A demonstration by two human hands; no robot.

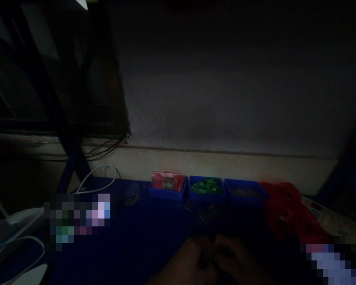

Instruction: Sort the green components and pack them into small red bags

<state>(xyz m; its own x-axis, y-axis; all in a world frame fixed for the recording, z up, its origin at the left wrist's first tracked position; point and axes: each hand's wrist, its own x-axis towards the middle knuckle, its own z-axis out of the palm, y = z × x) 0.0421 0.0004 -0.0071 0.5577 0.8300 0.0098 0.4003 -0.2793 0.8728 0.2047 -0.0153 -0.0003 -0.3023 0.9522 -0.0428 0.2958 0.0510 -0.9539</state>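
Room dim. Bare grey wall (240, 87) behind the blue worktop (142, 237); dark window frame (47, 71) at its left corner.

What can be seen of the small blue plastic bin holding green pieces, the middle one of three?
The small blue plastic bin is a shallow, open-topped rectangular tray, upright on the dark blue table top near the wall. A loose heap of green pieces, too dim to identify, rises above its rim. It stands in a row between a like bin of red packets and another blue bin; whether their walls touch cannot be told.
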